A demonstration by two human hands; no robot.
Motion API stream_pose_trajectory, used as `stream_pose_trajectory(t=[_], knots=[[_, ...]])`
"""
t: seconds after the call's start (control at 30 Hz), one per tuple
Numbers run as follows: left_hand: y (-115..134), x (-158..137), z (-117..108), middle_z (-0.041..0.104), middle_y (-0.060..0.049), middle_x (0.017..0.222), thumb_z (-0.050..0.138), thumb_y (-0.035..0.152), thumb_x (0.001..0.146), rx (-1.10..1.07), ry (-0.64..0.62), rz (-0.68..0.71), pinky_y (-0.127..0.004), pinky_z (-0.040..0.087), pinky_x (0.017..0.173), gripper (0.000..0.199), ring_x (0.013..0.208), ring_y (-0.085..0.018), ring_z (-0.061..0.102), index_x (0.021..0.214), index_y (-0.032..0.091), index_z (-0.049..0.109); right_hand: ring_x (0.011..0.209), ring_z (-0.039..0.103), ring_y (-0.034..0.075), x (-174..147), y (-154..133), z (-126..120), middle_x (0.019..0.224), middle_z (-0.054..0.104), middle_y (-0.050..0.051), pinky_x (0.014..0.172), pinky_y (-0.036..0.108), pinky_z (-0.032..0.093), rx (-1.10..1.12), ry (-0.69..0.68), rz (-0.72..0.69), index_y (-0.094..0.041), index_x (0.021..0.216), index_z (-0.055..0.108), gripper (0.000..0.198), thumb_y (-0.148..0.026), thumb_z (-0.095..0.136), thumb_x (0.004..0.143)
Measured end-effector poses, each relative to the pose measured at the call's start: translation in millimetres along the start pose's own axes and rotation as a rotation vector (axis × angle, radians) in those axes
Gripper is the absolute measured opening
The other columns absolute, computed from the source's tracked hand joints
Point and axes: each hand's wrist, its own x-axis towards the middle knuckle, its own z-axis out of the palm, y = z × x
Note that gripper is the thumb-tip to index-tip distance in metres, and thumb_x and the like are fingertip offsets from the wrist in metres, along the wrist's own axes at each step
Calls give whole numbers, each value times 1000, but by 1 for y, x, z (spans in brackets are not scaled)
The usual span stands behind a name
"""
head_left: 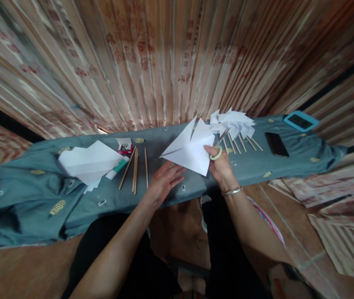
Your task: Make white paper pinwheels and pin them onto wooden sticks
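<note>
A sheet of white paper, cut with slits into pointed flaps, is held slightly above the cloth. My right hand is closed around scissors with a pale green handle, their blades pointing up and away. Its thumb also presses on the paper's right edge. Just below the paper's lower left edge is my left hand, fingers stretched out and apart; whether its fingertips touch the paper I cannot tell. Behind the right hand lie several paper pinwheels on wooden sticks.
On the grey-green cloth at left lie more white paper, a green-and-white tube, a small red box of metal pieces and several loose sticks. A phone and blue-framed tablet lie right. A curtain hangs behind.
</note>
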Motion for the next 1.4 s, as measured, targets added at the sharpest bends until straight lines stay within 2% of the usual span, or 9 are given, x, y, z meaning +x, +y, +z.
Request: stream_pose_trajectory(t=[0.2,0.37,0.47,0.67,0.73,0.87,1.0,1.13,1.4], knots=[[3,12,18,75,-3,95,81,27,73,-212,138,56,-44,50,103,31,94,-20,71,99,19,66,65,70,18,-8,6,19,65,74,-2,71,32,59,-2,-78,3,-18,71,69,26,-25,85,52],[14,17,25,75,0,86,70,13,84,-337,295,137,-33,54,97,12,77,-12,71,94,18,65,63,68,18,-12,10,31,66,73,-2,69,34,58,-31,-148,15,-19,75,70,28,-27,86,53],[17,19,25,75,0,85,66,8,86,-357,364,160,-29,55,94,13,75,-11,71,94,17,66,58,63,15,-13,15,35,65,71,-4,65,31,55,-64,-165,16,-20,72,69,31,-31,89,51],[34,20,9,78,-2,92,68,11,85,-298,394,317,-28,56,92,23,86,-14,74,107,18,68,54,55,11,-20,17,31,60,64,-4,55,24,43,-288,-244,-10,-20,78,71,44,-58,83,60],[43,18,2,78,-4,99,68,12,86,-266,400,382,-29,56,95,25,94,-16,73,110,18,67,59,59,12,-25,12,27,65,68,-1,57,24,44,-385,-382,40,-19,87,73,52,-66,78,63],[59,11,-9,76,-6,114,67,14,86,-198,435,494,-33,52,103,33,111,-20,69,119,19,65,65,61,14,-36,2,22,77,74,4,63,26,48,-548,-769,190,-18,97,75,62,-67,79,60],[68,7,-14,73,-7,122,68,18,86,-127,472,589,-38,49,108,37,123,-23,63,123,21,64,67,58,13,-42,2,21,84,73,4,60,24,46,-640,-962,260,-17,106,74,60,-62,79,66],[70,6,-16,73,-7,122,64,14,88,-150,508,579,-37,50,107,36,128,-24,59,123,20,64,63,54,11,-44,10,18,79,70,2,57,22,43,-673,-1022,319,-16,105,73,52,-56,78,71],[67,9,-19,71,-7,125,63,16,89,-140,462,590,-38,50,107,35,128,-24,58,123,20,63,57,48,9,-44,17,19,70,65,-1,52,20,38,-730,-1002,329,-15,95,73,48,-56,78,70]])
